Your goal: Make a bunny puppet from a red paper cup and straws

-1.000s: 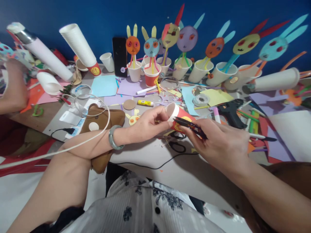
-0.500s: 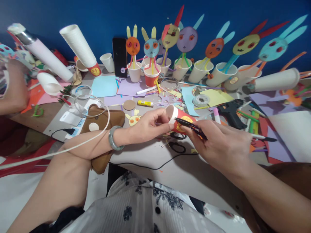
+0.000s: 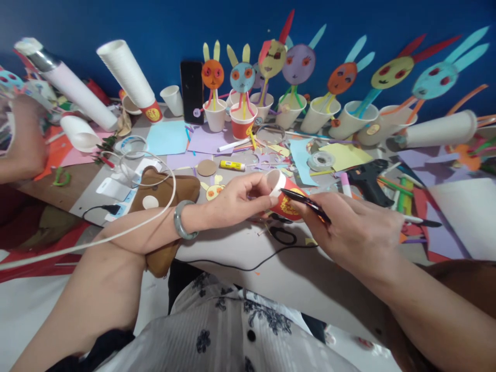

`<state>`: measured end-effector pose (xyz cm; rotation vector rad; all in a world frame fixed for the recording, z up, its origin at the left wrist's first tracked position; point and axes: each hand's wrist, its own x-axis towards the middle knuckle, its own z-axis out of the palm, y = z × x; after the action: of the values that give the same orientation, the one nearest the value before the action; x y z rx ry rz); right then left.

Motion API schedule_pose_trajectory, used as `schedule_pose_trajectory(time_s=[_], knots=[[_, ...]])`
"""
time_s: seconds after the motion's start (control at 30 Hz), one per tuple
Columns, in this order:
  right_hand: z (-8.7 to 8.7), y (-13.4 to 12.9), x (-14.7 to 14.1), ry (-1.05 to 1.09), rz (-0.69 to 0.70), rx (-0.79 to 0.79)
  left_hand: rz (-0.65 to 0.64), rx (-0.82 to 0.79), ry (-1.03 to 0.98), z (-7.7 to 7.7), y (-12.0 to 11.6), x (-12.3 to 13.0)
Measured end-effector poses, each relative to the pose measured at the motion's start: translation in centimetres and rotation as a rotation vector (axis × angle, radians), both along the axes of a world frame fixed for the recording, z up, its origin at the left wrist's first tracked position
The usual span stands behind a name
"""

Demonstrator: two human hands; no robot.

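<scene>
A red paper cup (image 3: 287, 199) with a white rim and a gold emblem lies tilted between my hands above the table. The fingers of my left hand (image 3: 248, 199) are closed round its rim end. My right hand (image 3: 349, 225) grips a black pen (image 3: 306, 199), its tip close to the cup's side near the rim. Whether the tip touches the cup I cannot tell. Black-handled scissors (image 3: 283, 236) lie just below the cup, partly hidden.
Behind stand several cups with paper rabbit heads (image 3: 243, 77) and a phone (image 3: 192, 93). A glue gun (image 3: 368, 181) and tape roll (image 3: 321, 160) lie right. A white cable (image 3: 116, 238) crosses my left arm; a brown pouch (image 3: 170, 194) lies beneath it. Another person's arm (image 3: 23, 139) is far left.
The red cup has turned slightly between my hands, with more of the gold emblem's lower part showing. Both hands have hardly moved.
</scene>
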<state>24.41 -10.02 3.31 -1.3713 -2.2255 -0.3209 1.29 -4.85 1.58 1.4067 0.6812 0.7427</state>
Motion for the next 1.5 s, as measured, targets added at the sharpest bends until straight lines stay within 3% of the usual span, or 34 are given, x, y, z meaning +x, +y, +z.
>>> schedule_pose_trajectory(time_s=[0.23, 0.53, 0.73, 0.93, 1.5], knots=[[-0.1, 0.0, 0.2, -0.018, 0.010, 0.013, 0.009, -0.031, 0.010, 0.1, 0.1, -0.1], [0.5, 0.4, 0.1, -0.029, 0.070, 0.173, 0.001, -0.033, -0.008, 0.5, 0.4, -0.3], [0.7, 0.1, 0.2, 0.015, 0.060, 0.087, 0.002, 0.049, 0.001, 0.8, 0.8, -0.5], [0.4, 0.4, 0.3, 0.045, 0.122, 0.185, 0.030, 0.116, -0.048, 1.0, 1.0, -0.5], [-0.2, 0.4, 0.6, 0.172, 0.107, 0.013, 0.089, 0.351, 0.088, 1.0, 0.6, -0.7]])
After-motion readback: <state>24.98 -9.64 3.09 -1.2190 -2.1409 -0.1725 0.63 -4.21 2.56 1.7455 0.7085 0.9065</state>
